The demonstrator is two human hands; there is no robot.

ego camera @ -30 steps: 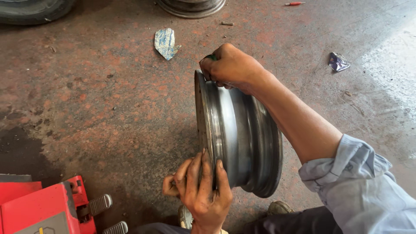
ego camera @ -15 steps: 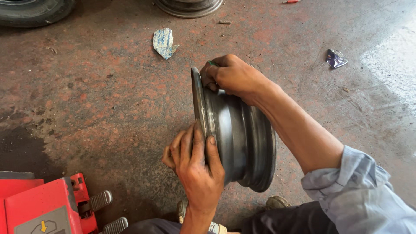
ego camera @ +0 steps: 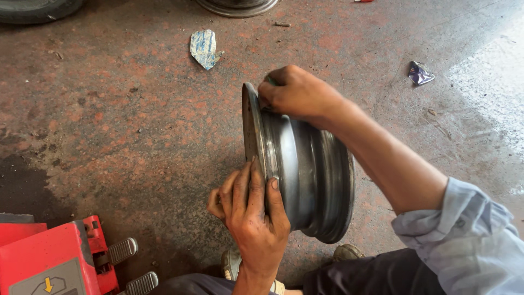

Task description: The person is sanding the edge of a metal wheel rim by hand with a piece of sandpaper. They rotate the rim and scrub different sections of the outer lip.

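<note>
Rolled pale-blue sleeve (ego camera: 469,235), dark trousers (ego camera: 371,276), grimy hands.

1. A torn blue-and-white wrapper (ego camera: 203,48) lies flat on the stained concrete floor (ego camera: 109,120), upper left of centre, roughly shield-shaped with a pointed lower end.
2. A small crumpled purple wrapper (ego camera: 421,72) lies on the floor at upper right, near the wet patch.
3. A grey label with a yellow arrow (ego camera: 46,281) sits on the red machine (ego camera: 33,251) at bottom left.
</note>
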